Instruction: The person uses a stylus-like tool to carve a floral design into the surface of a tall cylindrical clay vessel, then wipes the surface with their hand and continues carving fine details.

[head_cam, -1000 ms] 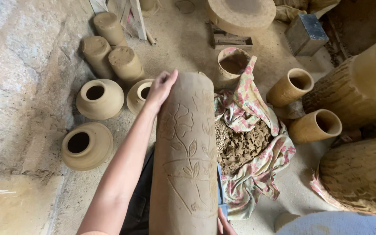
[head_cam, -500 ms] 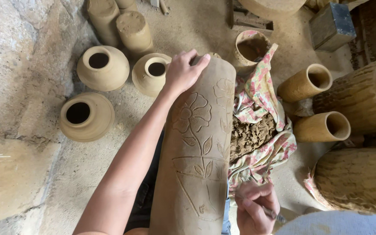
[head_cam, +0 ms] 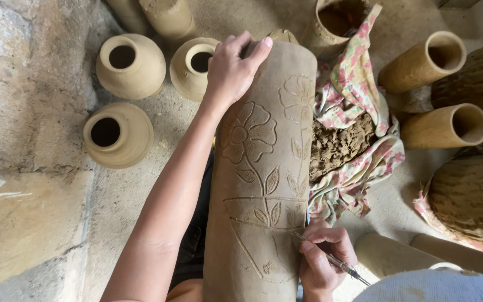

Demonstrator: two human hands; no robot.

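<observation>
A tall raw-clay cylinder (head_cam: 264,168) lies lengthwise in front of me, carved with flowers, stems and leaves. My left hand (head_cam: 233,67) grips its far rim, arm stretched along its left side. My right hand (head_cam: 322,260) holds a thin metal carving tool (head_cam: 331,258) like a pen, its tip pressed into the clay near the lower right of the cylinder, below the leaf pattern.
Three round clay pots (head_cam: 131,64) (head_cam: 118,134) (head_cam: 194,64) stand on the floor to the left. A flowered cloth (head_cam: 359,140) holding a lump of wet clay (head_cam: 339,145) lies to the right, with open clay tubes (head_cam: 445,126) (head_cam: 420,61) and ribbed vessels (head_cam: 470,196) beyond.
The view has moved closer and downward. My right hand with the tool has come up into view and reached the cylinder's lower right. My left hand stays on the far rim.
</observation>
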